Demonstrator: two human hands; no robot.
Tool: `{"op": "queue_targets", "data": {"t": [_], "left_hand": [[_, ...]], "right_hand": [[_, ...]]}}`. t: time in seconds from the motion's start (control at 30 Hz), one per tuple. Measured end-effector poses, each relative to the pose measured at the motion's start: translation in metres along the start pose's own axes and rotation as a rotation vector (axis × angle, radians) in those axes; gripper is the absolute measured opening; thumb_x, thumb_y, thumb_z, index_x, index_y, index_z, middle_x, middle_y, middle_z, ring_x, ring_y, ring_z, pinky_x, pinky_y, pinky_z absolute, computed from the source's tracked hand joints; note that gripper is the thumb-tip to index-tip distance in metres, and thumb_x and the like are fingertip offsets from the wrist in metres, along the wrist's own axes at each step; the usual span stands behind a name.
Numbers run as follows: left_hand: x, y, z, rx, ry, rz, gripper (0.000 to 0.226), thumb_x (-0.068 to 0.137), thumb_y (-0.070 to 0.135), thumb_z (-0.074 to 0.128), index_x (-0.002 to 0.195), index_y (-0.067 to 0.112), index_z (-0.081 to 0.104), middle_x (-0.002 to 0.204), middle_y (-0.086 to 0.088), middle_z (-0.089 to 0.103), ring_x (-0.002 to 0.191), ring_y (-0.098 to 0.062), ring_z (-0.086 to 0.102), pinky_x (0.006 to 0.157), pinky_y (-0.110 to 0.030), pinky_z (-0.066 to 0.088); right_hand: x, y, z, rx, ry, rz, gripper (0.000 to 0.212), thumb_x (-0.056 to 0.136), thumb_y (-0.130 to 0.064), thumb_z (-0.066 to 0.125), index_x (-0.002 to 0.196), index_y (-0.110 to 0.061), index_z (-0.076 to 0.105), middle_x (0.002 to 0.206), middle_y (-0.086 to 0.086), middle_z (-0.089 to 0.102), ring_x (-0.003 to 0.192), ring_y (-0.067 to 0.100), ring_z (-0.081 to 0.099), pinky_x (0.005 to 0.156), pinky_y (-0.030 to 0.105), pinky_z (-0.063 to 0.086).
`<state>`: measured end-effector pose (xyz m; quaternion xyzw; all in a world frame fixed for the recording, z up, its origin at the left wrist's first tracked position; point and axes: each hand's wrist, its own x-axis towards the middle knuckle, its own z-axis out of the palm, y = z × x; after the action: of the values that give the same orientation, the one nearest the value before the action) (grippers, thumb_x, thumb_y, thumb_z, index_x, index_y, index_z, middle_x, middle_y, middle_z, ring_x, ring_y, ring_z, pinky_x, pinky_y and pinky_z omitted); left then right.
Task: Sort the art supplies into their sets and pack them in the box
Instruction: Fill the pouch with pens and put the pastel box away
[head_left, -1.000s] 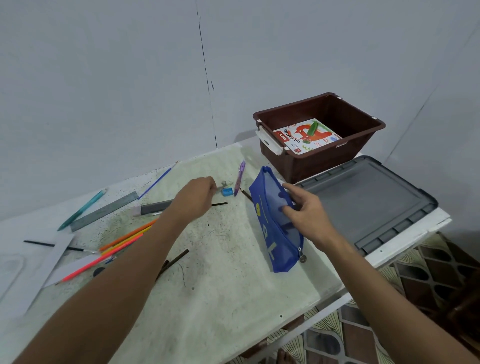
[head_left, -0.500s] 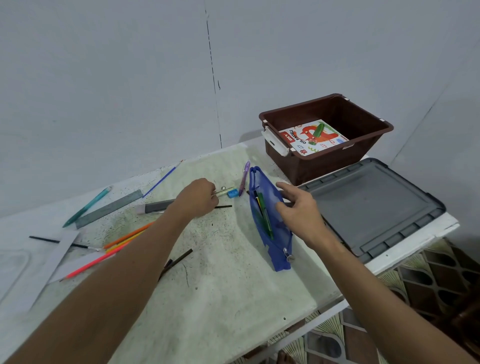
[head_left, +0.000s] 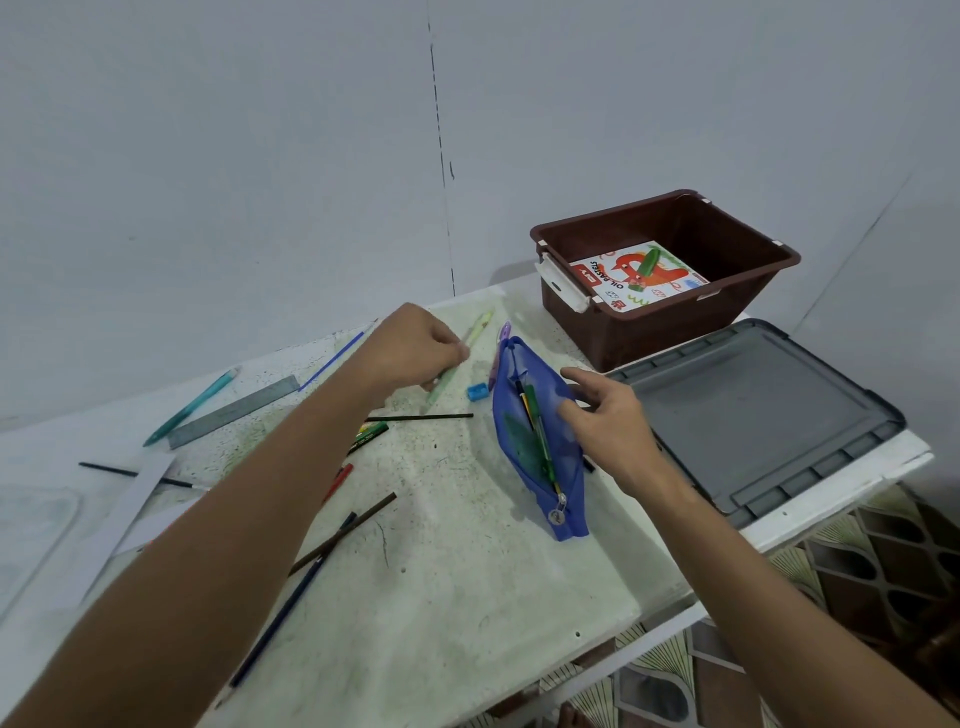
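left hand (head_left: 415, 345) fingers pinch a green pen (head_left: 470, 340); right hand (head_left: 605, 421) fingers hold pouch (head_left: 524, 441).

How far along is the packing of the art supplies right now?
Early. Done: an oil pastels box lies in the brown bin. In hand: left hand grips a pale green pen; right hand holds the blue pencil pouch open. Left: pencils, ruler and sharpener on the table.
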<state>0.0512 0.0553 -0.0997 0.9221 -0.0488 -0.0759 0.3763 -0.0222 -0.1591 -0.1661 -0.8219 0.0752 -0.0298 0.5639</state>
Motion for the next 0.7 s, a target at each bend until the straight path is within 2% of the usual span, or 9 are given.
{"op": "queue_targets", "data": {"t": [0.07, 0.17, 0.2, 0.27, 0.37, 0.43, 0.5, 0.6, 0.7], "left_hand": [[-0.012, 0.016, 0.000, -0.113, -0.190, -0.101, 0.014, 0.083, 0.018, 0.074, 0.085, 0.004, 0.076, 0.069, -0.007, 0.066, 0.054, -0.012, 0.058, 0.052, -0.020, 0.051], [-0.018, 0.022, 0.017, -0.147, -0.337, -0.206, 0.026, 0.078, 0.015, 0.077, 0.090, -0.007, 0.071, 0.065, -0.008, 0.058, 0.057, -0.018, 0.055, 0.059, -0.025, 0.054], [-0.018, 0.022, 0.025, -0.145, -0.328, -0.225, 0.027, 0.076, 0.015, 0.077, 0.089, -0.009, 0.070, 0.067, -0.010, 0.060, 0.059, -0.021, 0.058, 0.063, -0.028, 0.057], [-0.017, 0.022, 0.041, -0.149, -0.260, -0.227, 0.024, 0.077, 0.013, 0.077, 0.086, -0.008, 0.070, 0.070, -0.014, 0.064, 0.060, -0.025, 0.065, 0.067, -0.032, 0.061], [-0.017, 0.021, 0.055, -0.166, -0.190, -0.190, 0.026, 0.078, 0.019, 0.077, 0.087, -0.004, 0.072, 0.073, -0.013, 0.070, 0.066, -0.023, 0.070, 0.075, -0.035, 0.060], [-0.020, 0.021, 0.057, -0.161, -0.213, -0.147, 0.023, 0.079, 0.022, 0.076, 0.088, 0.001, 0.074, 0.079, -0.012, 0.073, 0.073, -0.020, 0.072, 0.080, -0.035, 0.058], [-0.021, 0.021, 0.054, -0.216, -0.230, -0.125, 0.011, 0.083, 0.013, 0.071, 0.089, 0.004, 0.074, 0.085, -0.014, 0.073, 0.076, -0.019, 0.072, 0.077, -0.032, 0.060], [-0.012, 0.014, 0.044, -0.236, -0.077, -0.135, 0.013, 0.084, 0.003, 0.061, 0.090, 0.006, 0.072, 0.083, -0.011, 0.071, 0.067, -0.016, 0.069, 0.063, -0.029, 0.060], [0.012, -0.002, 0.042, -0.097, 0.078, -0.143, 0.015, 0.084, 0.008, 0.058, 0.094, 0.008, 0.069, 0.087, -0.006, 0.070, 0.072, -0.022, 0.070, 0.070, -0.037, 0.061]], "right_hand": [[0.000, 0.001, 0.001, -0.001, 0.006, -0.006, 0.045, 0.090, -0.015, 0.058, 0.134, -0.017, 0.055, 0.120, -0.001, 0.063, 0.084, 0.001, 0.064, 0.073, 0.027, 0.057], [-0.002, 0.001, 0.003, 0.001, 0.009, -0.030, 0.043, 0.089, -0.014, 0.058, 0.132, -0.015, 0.056, 0.117, -0.002, 0.062, 0.077, -0.010, 0.063, 0.068, 0.015, 0.053], [-0.002, 0.001, 0.003, 0.004, 0.010, -0.040, 0.043, 0.089, -0.013, 0.058, 0.132, -0.015, 0.057, 0.116, -0.003, 0.061, 0.075, -0.015, 0.061, 0.066, 0.011, 0.051], [-0.004, -0.001, 0.003, 0.027, -0.006, -0.058, 0.039, 0.089, -0.010, 0.058, 0.127, -0.017, 0.060, 0.114, -0.005, 0.061, 0.075, -0.020, 0.060, 0.066, 0.011, 0.053], [-0.008, -0.004, 0.001, 0.101, -0.060, -0.094, 0.033, 0.090, -0.004, 0.056, 0.110, -0.027, 0.067, 0.110, -0.006, 0.069, 0.080, 0.001, 0.070, 0.071, 0.031, 0.060], [-0.011, -0.006, -0.001, 0.108, -0.068, -0.100, 0.037, 0.090, -0.002, 0.055, 0.099, -0.037, 0.065, 0.099, -0.017, 0.067, 0.074, 0.002, 0.070, 0.067, 0.031, 0.061], [-0.012, -0.006, -0.005, 0.098, -0.056, -0.100, 0.039, 0.091, -0.004, 0.055, 0.093, -0.042, 0.061, 0.096, -0.022, 0.065, 0.072, 0.002, 0.070, 0.062, 0.030, 0.060], [-0.010, 0.002, -0.011, 0.084, -0.018, -0.057, 0.026, 0.093, -0.012, 0.056, 0.106, -0.033, 0.066, 0.107, -0.011, 0.067, 0.082, 0.010, 0.071, 0.068, 0.038, 0.061], [-0.008, 0.009, -0.018, 0.061, 0.010, -0.007, 0.029, 0.093, -0.013, 0.056, 0.120, -0.020, 0.063, 0.112, -0.007, 0.065, 0.081, 0.007, 0.070, 0.068, 0.040, 0.061]]}}
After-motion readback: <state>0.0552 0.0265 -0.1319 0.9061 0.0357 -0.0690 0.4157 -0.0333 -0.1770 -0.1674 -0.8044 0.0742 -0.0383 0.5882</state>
